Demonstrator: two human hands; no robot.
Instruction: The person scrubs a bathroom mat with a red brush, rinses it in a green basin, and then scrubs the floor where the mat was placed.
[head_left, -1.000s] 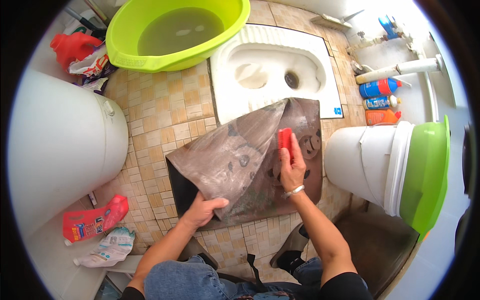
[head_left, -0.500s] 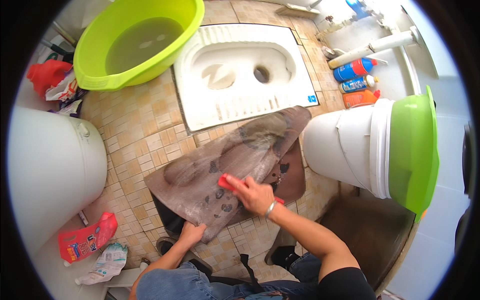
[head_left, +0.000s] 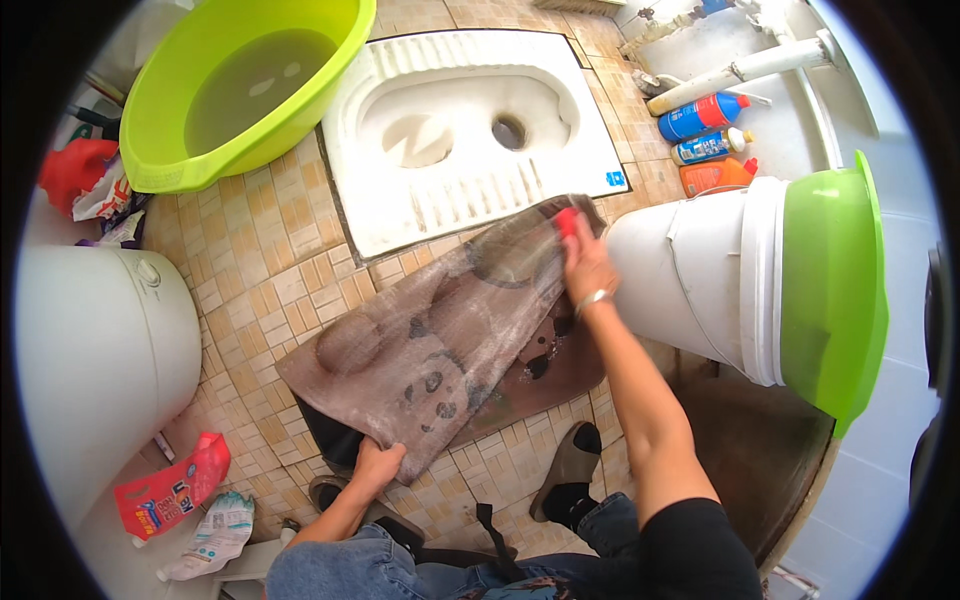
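Observation:
A brown floor mat (head_left: 400, 330) with dark panda-like patterns lies folded over itself on the tiles, wet-looking and partly whitish. Its near corner is pinched by my left hand (head_left: 378, 466), with the thumb on top and the other fingers hidden below. My right hand (head_left: 588, 265) is closed around a red scrub brush (head_left: 567, 222) and presses it on the mat's far right end. The brush's bristles are hidden, and motion blurs this hand a little. Under the fold, a lower layer of the mat (head_left: 530, 395) shows speckles of foam.
A white squat toilet (head_left: 470, 205) borders the mat's far side. Beyond it at left stands a lime-green basin (head_left: 170, 160) of murky water. A white bucket (head_left: 680, 270) with a green basin (head_left: 825, 290) is close on the right. Bottles (head_left: 703, 117) line the right wall; pouches (head_left: 180, 485) lie at lower left.
My right hand has slid the brush from the mat's middle to its far right end. My left hand keeps its hold on the near corner. The view has shifted slightly.

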